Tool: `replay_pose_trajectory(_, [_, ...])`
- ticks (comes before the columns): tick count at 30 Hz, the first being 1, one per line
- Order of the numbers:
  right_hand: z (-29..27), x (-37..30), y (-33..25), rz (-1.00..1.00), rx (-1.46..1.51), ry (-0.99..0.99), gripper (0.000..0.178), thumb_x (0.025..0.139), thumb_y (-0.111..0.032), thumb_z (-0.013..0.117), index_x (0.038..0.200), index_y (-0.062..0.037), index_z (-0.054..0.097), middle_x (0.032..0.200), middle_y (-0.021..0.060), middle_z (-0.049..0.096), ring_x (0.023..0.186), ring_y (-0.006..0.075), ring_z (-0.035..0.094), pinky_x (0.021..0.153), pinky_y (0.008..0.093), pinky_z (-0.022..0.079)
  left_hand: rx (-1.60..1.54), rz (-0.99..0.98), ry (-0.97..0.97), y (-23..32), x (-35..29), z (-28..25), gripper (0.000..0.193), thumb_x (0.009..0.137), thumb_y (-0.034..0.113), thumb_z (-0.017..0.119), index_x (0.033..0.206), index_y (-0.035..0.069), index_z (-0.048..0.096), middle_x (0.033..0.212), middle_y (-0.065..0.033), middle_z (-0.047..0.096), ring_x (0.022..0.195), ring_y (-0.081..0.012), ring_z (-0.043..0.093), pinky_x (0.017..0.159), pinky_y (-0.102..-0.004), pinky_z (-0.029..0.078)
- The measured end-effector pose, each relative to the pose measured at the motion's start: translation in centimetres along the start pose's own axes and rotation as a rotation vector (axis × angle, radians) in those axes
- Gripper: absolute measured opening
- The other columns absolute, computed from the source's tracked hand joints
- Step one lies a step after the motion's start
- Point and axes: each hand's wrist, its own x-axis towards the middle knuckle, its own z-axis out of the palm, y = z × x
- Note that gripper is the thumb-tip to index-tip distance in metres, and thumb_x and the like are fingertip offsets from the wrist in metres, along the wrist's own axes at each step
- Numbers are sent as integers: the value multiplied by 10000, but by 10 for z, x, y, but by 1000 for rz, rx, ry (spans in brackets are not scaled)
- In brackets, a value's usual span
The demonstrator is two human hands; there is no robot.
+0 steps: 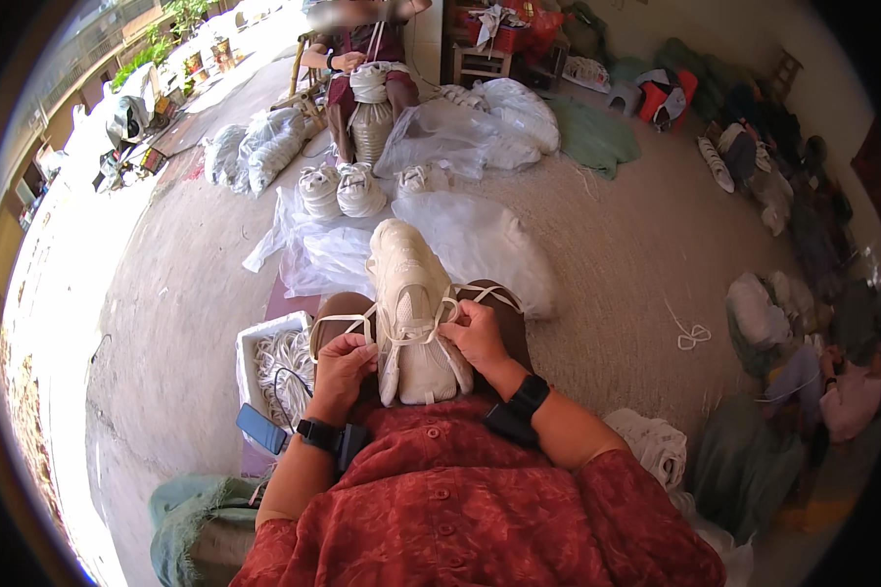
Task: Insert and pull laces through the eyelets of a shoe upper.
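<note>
A cream-white sneaker (398, 256) lies across my lap, toe pointing away and heel opening toward me. A flat cream shoelace (344, 319) runs through its upper eyelets, with loose ends looping out to both sides over my thighs. My left hand (347, 364) pinches the lace beside the left of the shoe's collar. On the other side, my right hand (476, 336) grips the lace between thumb and fingers, close against the shoe. Both hands are at about the same height.
Left of my legs stands a white box (250, 364) of bundled laces, with a blue phone (261, 428) at its edge. Ahead, several white shoes (360, 192) stand on plastic sheeting (480, 245). Beyond, a seated person (370, 68) handles laces. Filled plastic bags (276, 147) lie around.
</note>
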Motion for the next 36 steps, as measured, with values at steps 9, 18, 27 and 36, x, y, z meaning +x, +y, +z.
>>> replay_pose_trajectory(9, [-10,-14,-34,-356,-617,-156,181,742,-155,642,697,0,561,664,203,567,658,376,575,612,454,468,176,112,-11,13,6,27,73,794,-1,662,789,32,597,681,-25,614,600,-80,575,540,-201,478])
replay_pose_trajectory(18, [-5,-15,-19,-345,-604,-87,34,718,-16,556,744,3,567,711,188,556,691,372,569,627,444,465,190,160,-104,8,15,26,103,783,-42,645,863,3,598,773,-31,631,667,-83,588,626,-214,494])
replay_pose_trajectory(27, [-2,-11,-50,-725,-519,-443,48,713,-1,597,761,-6,589,719,132,551,622,301,568,552,362,471,451,240,5,2,24,31,74,738,-25,655,790,-4,606,690,-14,617,614,-68,559,566,-215,453])
replay_pose_trajectory(36, [9,-9,-42,-548,-450,-267,76,783,-28,540,830,4,590,785,169,547,709,345,577,627,400,481,867,334,83,14,20,37,103,686,30,673,757,-15,613,647,-99,615,574,-148,580,562,-280,464])
